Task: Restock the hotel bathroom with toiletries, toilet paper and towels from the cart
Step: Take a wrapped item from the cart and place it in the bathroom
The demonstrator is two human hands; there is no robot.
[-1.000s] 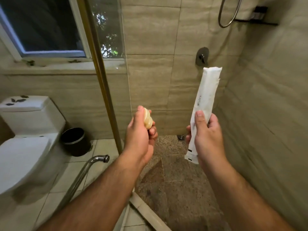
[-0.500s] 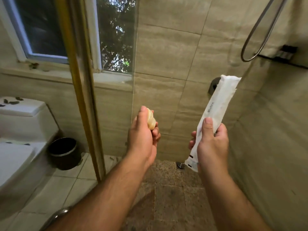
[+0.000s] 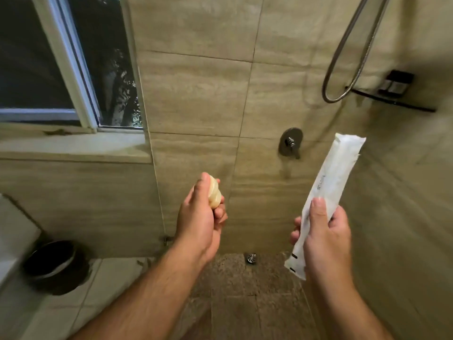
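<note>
- Hands are held apart over the speckled brown shower floor [image 3: 245, 303], each gripping one item.
- Left hand [image 3: 199, 222] curls around small round cream-coloured soaps [image 3: 215, 195], thumb pressed on top.
- Right hand [image 3: 324, 236] pinches the lower part of a long white sealed paper packet [image 3: 333, 182], tilted up toward the far right.
- Round metal shower valve [image 3: 290, 142] sits on the far beige tiled wall [image 3: 196, 94], between the two items.
- Black round bin [image 3: 52, 262] stands at near left.
</note>
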